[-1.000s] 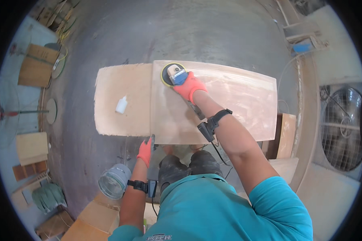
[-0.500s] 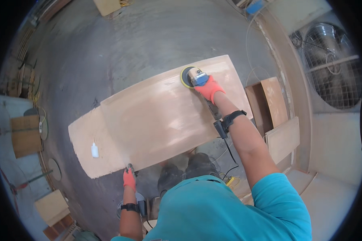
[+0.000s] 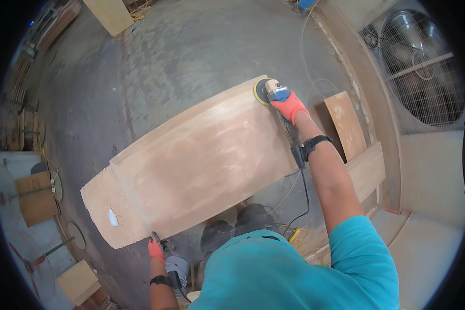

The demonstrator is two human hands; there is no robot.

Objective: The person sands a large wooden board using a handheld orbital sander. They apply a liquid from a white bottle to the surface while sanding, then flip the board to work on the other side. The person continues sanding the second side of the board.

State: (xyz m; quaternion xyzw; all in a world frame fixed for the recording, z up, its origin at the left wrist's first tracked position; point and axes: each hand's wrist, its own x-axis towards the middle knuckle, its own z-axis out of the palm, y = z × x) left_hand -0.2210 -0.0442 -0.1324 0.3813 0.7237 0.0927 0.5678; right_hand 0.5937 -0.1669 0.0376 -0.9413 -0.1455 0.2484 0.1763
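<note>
A long, pale wooden panel [image 3: 201,175] lies slantwise before me, its surface smooth and shiny in patches. My right hand [image 3: 290,107], in a coral glove, is closed round a disc sander [image 3: 277,91]. The sander's round, yellow-rimmed pad [image 3: 261,92] sits at the panel's far right corner, partly over the edge. At the near left, my left hand [image 3: 156,248] in a coral and dark grey glove grips the panel's near edge; its fingertips are small in view. A white bottle [image 3: 113,217] rests on the panel's rougher left end.
To the right stand an open wooden box [image 3: 349,124], a leaning board [image 3: 366,170] and a large caged fan [image 3: 423,67]. A bucket [image 3: 177,269] is beside my left forearm. Yellow cable [image 3: 296,236] lies near my legs. Cardboard [image 3: 36,199] and fans line the left side.
My right hand has carried the sander rightward to the panel's far corner. The panel appears turned and shifted in view, with my left hand still at its near edge.
</note>
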